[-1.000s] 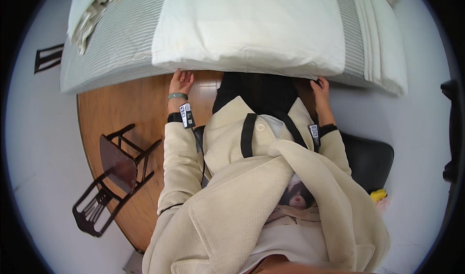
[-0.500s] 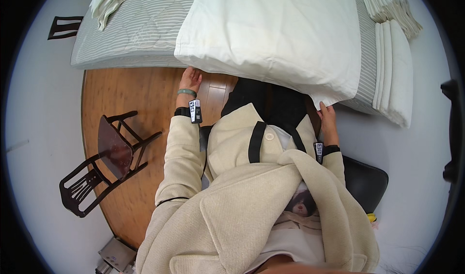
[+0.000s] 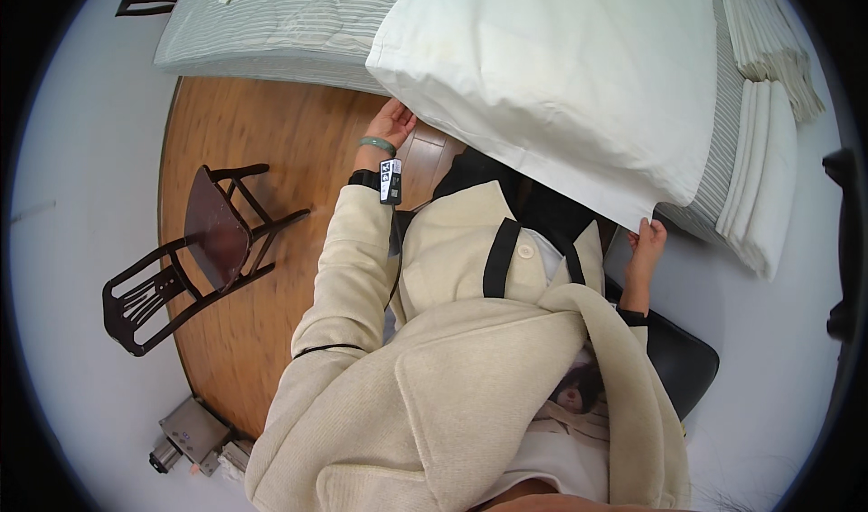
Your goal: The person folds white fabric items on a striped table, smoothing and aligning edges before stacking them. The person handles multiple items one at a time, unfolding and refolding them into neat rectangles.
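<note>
A large white cloth [image 3: 551, 69] lies over a striped mattress [image 3: 280, 28], its near edge hanging toward me. At the cloth's near right corner, my right hand [image 3: 646, 248] is closed, pinching the hem between thumb and fingers. My left hand [image 3: 392, 123], with a green bangle at the wrist, is at the near left part of the same edge. Its fingers curl at the hem, and the fingertips are partly hidden by the fabric. Between my two hands the near edge runs fairly straight.
Folded white cloths [image 3: 759, 177] are stacked along the mattress's right side, with another pile [image 3: 773, 46] beyond. A dark wooden chair [image 3: 217, 227] stands on the wood floor [image 3: 271, 141] at left. Behind my right arm is a black seat [image 3: 683, 358]. A metal device [image 3: 192, 432] sits lower left.
My right hand has moved right and nearer, drawing the cloth's corner out so the near edge is straighter. My left hand stays at the edge. The whole view has shifted and turned somewhat.
</note>
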Motion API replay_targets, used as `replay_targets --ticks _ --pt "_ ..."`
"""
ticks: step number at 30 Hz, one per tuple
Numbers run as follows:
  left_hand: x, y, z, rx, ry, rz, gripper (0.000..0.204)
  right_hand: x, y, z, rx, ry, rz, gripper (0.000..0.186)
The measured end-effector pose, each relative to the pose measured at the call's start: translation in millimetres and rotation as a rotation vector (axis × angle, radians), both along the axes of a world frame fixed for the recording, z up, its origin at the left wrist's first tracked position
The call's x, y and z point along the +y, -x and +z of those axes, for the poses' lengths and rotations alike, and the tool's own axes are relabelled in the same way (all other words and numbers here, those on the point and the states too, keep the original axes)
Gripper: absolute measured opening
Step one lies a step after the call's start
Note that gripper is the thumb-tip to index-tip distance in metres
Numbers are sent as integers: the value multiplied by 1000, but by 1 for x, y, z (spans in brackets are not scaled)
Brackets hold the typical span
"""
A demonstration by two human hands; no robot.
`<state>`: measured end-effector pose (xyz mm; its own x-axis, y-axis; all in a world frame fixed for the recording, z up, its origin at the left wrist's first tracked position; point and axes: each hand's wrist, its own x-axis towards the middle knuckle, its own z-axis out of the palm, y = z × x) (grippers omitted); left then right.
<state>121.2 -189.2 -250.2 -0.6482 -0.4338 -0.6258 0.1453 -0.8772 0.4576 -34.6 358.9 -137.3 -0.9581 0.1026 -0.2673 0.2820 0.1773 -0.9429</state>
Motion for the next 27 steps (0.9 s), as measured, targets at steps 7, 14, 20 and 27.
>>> replay_targets --ticks 7,14,20,27 --pt "10 -4 -5 159 -61 -93 28 2 -7 18 144 -48 149 21" --pt "19 -19 9 397 -219 -167 42 3 -12 21 -45 -90 316 22" --pt "26 -21 13 223 104 115 36 6 -15 21 -87 -123 327 25" --pt "16 -45 26 -304 838 70 28 11 -18 41 -63 -318 488 25"
